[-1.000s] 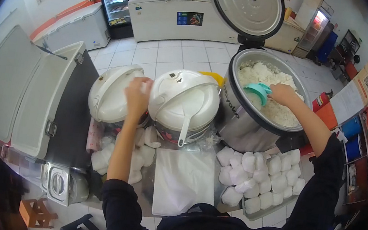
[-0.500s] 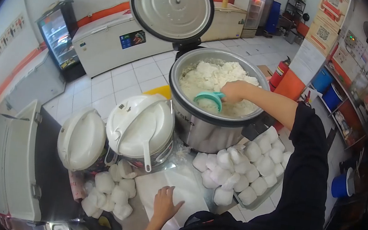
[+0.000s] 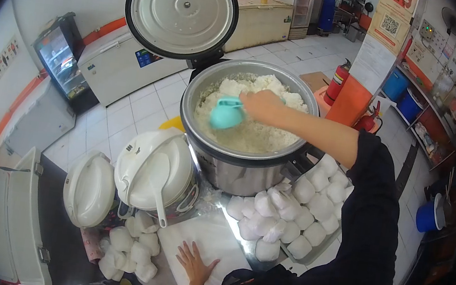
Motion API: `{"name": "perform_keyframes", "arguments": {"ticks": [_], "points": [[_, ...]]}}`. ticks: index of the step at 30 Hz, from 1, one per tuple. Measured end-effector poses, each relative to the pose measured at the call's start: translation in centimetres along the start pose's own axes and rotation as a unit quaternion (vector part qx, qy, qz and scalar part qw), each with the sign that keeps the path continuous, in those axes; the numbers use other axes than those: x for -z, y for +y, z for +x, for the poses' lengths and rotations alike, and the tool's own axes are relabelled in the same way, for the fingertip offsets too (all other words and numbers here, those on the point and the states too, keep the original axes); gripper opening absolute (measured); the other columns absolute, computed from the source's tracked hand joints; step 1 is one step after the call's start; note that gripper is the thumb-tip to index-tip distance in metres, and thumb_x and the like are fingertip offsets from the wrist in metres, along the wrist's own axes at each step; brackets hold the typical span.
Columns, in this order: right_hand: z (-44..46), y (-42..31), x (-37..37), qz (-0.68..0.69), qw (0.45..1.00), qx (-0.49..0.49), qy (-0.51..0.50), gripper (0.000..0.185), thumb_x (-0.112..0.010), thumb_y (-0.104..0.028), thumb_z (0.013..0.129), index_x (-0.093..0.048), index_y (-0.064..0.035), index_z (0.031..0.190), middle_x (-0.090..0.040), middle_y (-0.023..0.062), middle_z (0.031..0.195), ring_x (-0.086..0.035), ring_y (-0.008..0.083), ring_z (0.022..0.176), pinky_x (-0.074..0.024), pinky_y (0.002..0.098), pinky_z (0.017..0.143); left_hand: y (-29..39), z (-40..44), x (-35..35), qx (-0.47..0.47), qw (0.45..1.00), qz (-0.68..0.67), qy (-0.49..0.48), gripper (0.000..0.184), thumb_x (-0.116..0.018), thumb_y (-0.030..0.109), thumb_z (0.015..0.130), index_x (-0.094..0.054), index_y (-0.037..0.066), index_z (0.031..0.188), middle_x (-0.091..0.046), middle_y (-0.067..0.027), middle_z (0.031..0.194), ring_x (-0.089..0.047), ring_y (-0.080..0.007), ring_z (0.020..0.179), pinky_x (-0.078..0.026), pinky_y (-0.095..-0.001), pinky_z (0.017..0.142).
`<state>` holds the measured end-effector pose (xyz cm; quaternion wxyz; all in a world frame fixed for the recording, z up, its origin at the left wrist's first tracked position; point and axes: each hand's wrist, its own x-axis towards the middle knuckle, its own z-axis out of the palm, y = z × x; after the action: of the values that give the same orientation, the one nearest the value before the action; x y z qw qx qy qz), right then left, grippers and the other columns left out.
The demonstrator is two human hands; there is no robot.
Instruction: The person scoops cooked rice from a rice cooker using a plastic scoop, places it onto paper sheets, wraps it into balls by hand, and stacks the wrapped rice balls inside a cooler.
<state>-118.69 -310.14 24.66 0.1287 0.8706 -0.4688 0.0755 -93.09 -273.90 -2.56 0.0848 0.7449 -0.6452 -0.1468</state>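
Note:
My right hand (image 3: 263, 104) grips the handle of a turquoise scoop (image 3: 227, 115), held over the cooked rice (image 3: 262, 138) in a large rice cooker (image 3: 238, 178). The scoop is turned with its rounded outside toward me, so what it holds is hidden. My left hand (image 3: 195, 264) lies flat, fingers spread, on a sheet of white paper (image 3: 188, 233) on the table. Right of the paper, wrapped white rice portions (image 3: 267, 250) are piled up, several of them on a tray. More wrapped portions (image 3: 140, 254) lie to the left of my left hand.
The cooker's lid (image 3: 182, 11) stands raised behind it. Two lidded white containers (image 3: 89, 191) stand at left, the nearer-to-cooker one with a white rice paddle (image 3: 155, 178) on top. A fire extinguisher (image 3: 336, 83) stands beyond the cooker; an opened cooler box (image 3: 30, 221) is at far left.
My right hand has lifted the scoop from the rice and turned it over toward the left. My left hand's fingers have spread on the paper. The view has shifted slightly.

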Motion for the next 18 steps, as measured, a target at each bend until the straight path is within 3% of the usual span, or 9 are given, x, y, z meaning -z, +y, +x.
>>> {"name": "perform_keyframes", "arguments": {"ticks": [3, 6, 9, 15, 18], "points": [[0.7, 0.3, 1.0, 0.027, 0.998, -0.056, -0.016, 0.025, -0.053, -0.026, 0.082, -0.059, -0.0014, 0.082, -0.062, 0.0185, 0.078, -0.062, 0.032, 0.073, -0.0496, 0.0409, 0.062, 0.5, -1.0, 0.4, 0.032, 0.999, 0.006, 0.011, 0.101, -0.067, 0.061, 0.058, -0.03, 0.003, 0.132, -0.016, -0.0234, 0.139, -0.005, -0.0443, 0.13, -0.007, -0.0591, 0.102], [0.6, 0.7, 2.0, -0.033, 0.983, -0.042, -0.178, 0.025, -0.052, -0.025, 0.077, -0.065, -0.0054, 0.084, -0.064, 0.0137, 0.082, -0.063, 0.0281, 0.076, -0.0496, 0.038, 0.062, 0.2, -2.7, 0.0, 0.046, 0.999, 0.001, 0.003, 0.097, -0.067, 0.059, 0.059, -0.032, 0.005, 0.132, -0.02, -0.022, 0.138, -0.007, -0.0439, 0.13, -0.007, -0.0591, 0.102], [0.2, -1.1, 2.7, -0.011, 0.973, -0.025, -0.23, 0.028, -0.053, -0.029, 0.077, -0.066, -0.0046, 0.084, -0.065, 0.0132, 0.082, -0.063, 0.0281, 0.076, -0.0498, 0.0369, 0.063, 0.7, -4.0, 0.4, 0.049, 0.999, -0.016, 0.005, 0.093, -0.071, 0.052, 0.059, -0.033, 0.007, 0.132, -0.018, -0.0216, 0.139, -0.005, -0.0428, 0.13, -0.004, -0.0589, 0.102], [-0.7, 0.2, 0.5, 0.068, 0.941, 0.038, -0.328, 0.04, -0.048, -0.039, 0.084, -0.065, -0.0019, 0.085, -0.063, 0.0178, 0.081, -0.062, 0.032, 0.074, -0.0488, 0.0391, 0.063, 1.4, -3.9, -0.8, 0.061, 0.998, 0.009, 0.033, 0.092, -0.067, 0.056, 0.061, -0.032, 0.011, 0.134, -0.015, -0.0202, 0.141, -0.007, -0.0441, 0.13, -0.007, -0.0599, 0.102], [-3.1, 0.7, 0.9, 0.081, 0.941, 0.027, -0.327, 0.043, -0.046, -0.039, 0.086, -0.063, -0.0003, 0.087, -0.062, 0.02, 0.079, -0.062, 0.0319, 0.072, -0.0481, 0.0395, 0.063, 1.6, -3.7, -0.8, 0.075, 0.997, 0.006, 0.025, 0.092, -0.068, 0.056, 0.061, -0.032, 0.012, 0.134, -0.015, -0.02, 0.141, -0.007, -0.044, 0.13, -0.006, -0.0601, 0.102]]}}
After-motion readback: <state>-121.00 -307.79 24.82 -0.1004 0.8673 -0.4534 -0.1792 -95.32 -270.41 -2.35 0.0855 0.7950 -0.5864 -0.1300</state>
